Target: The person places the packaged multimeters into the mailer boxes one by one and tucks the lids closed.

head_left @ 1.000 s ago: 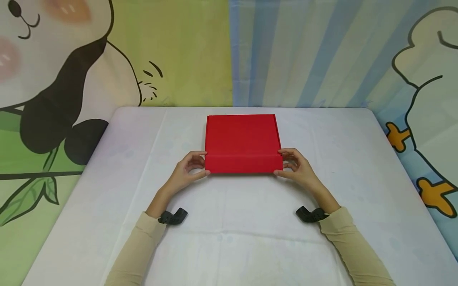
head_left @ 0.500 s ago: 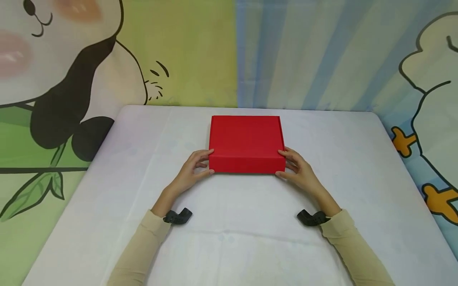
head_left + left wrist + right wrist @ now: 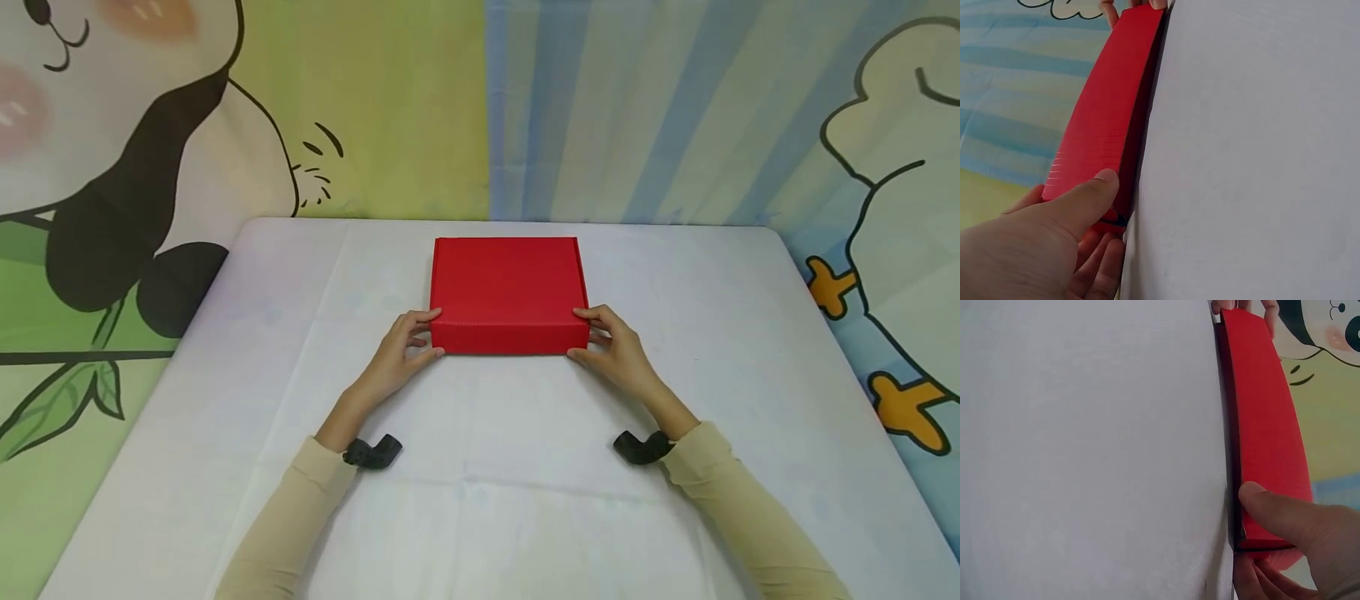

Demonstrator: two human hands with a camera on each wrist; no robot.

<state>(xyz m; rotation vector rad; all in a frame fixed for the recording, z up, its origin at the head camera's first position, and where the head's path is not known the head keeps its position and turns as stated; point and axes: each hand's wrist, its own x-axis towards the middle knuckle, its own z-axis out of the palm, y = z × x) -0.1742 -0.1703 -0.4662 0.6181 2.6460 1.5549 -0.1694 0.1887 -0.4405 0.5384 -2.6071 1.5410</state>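
A red cardboard box (image 3: pixel 508 279) with its lid down lies flat near the back middle of the white table, its front panel (image 3: pixel 510 338) facing me. My left hand (image 3: pixel 393 354) grips the box's front left corner, with the thumb on the front panel and a finger at the top edge. At the front right corner my right hand (image 3: pixel 618 354) holds it in the same way. In both wrist views the thumbs press on the red front panel (image 3: pixel 1100 119), and a dark gap runs along its lower edge. The inside of the box is hidden.
White cloth (image 3: pixel 480 517) covers the table, whose back edge runs just behind the box. Behind it hangs a backdrop (image 3: pixel 405 108) with cartoon animals. A black camera mount (image 3: pixel 372 452) sits on the left wrist, another mount (image 3: pixel 642 447) on the right.
The front panel has swung down to stand steeper, and its top fold looks sharper. Both hands have stayed at the front corners. The head view has shifted slightly.
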